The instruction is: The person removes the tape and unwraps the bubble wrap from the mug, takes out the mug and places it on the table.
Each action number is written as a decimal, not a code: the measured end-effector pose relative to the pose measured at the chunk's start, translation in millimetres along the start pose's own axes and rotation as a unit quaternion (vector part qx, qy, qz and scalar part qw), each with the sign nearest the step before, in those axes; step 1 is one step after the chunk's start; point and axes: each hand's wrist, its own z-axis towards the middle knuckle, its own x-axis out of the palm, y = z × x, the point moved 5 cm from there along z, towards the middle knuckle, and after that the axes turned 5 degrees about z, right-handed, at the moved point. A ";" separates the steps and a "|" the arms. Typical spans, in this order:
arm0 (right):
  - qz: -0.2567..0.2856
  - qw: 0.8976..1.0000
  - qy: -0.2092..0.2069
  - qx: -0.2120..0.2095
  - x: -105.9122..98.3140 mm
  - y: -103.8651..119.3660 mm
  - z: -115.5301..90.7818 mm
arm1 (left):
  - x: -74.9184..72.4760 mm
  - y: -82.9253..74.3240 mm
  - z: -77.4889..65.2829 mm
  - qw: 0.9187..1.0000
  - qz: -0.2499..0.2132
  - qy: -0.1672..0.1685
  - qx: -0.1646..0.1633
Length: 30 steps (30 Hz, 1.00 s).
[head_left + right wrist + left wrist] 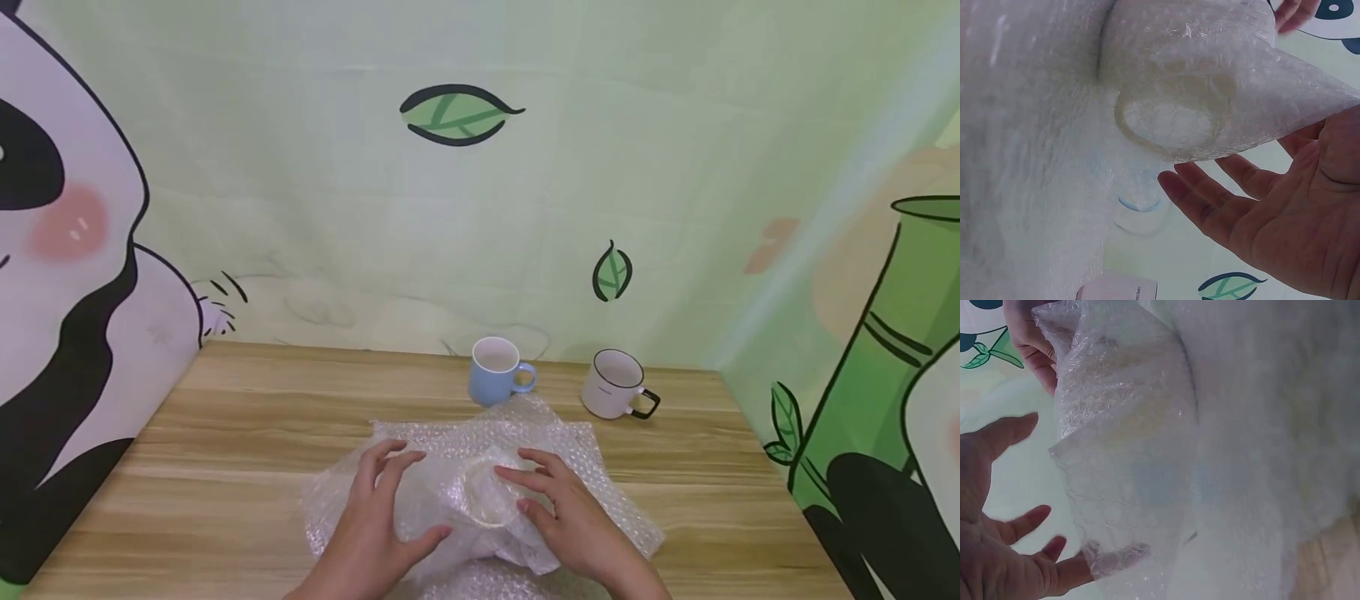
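A sheet of bubble wrap (420, 437) is spread on the table, its upper part gathered loosely round a thing with a pale yellow round rim (491, 523). Through the wrap that rim (1124, 122) shows as a ring in the right wrist view; the thing's kind is hard to tell. My left hand (375, 521) is at the left of the bundle, fingers spread; in the left wrist view one fingertip (1122, 557) shows through a flap of wrap. On the other side, my right hand (573, 517) has its fingers apart, close against the wrap.
Behind the wrap stands a light blue mug (492, 385) with its handle to the right. To its right is a white mug (603, 396) with a black rim and handle. The wooden table (247, 400) meets a printed cloth backdrop (315, 192).
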 end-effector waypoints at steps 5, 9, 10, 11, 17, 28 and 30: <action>0.003 1.000 -0.001 0.002 -0.9 -1.9 -0.1 | 5.5 7.5 0.2 0.995 -0.023 0.061 -0.069; 0.008 1.000 0.002 0.004 -0.3 -2.9 0.2 | 17.3 13.8 0.6 0.984 -0.035 0.149 -0.091; 0.009 1.000 0.002 0.004 0.0 -2.8 0.2 | 19.5 15.2 0.4 0.982 -0.035 0.164 -0.088; 0.011 1.000 0.003 0.004 0.1 -2.8 0.2 | 21.6 16.4 0.2 0.980 -0.033 0.175 -0.084; 0.012 1.000 0.005 0.004 0.4 -1.5 0.1 | 28.1 19.5 -0.2 0.985 -0.027 0.169 -0.031; -0.011 1.000 0.013 -0.022 -0.5 0.5 -0.9 | 31.0 25.4 -1.1 0.958 -0.146 0.248 -0.014; -0.018 0.999 0.019 -0.024 -0.7 1.4 -0.8 | 31.1 25.7 -1.8 0.957 -0.149 0.250 -0.017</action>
